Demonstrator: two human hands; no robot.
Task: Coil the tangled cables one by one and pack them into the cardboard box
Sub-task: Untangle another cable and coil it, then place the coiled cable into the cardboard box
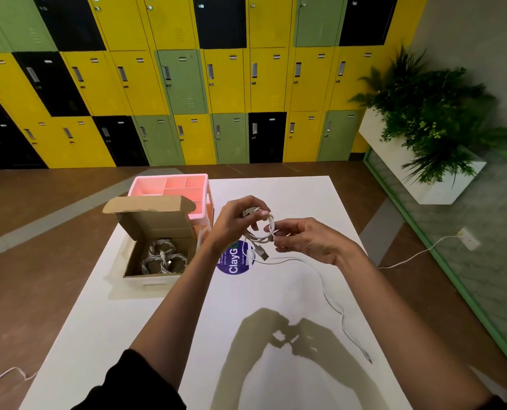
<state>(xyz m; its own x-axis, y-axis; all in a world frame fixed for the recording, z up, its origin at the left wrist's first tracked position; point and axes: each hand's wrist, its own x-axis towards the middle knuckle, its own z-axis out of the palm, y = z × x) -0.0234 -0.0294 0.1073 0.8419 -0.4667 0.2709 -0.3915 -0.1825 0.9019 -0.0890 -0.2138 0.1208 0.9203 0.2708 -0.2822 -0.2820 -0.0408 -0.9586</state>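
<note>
White cable [271, 224] — part-coiled, held in the air above the table [157, 335], right of the cardboard box [134, 258]; tail trailing over the tabletop to the near right. Left hand [234, 220] curled round the loops at the top; right hand [308, 241] pinching the strand at the coil's side. Light, limp, probably springy — likely to unwind if released. Best gripped across all loops, clear of the plug [263, 253].

This looks like a locker room in an office or school: a wall of yellow, green and black lockers [187, 81], and a planter [423, 125].
</note>
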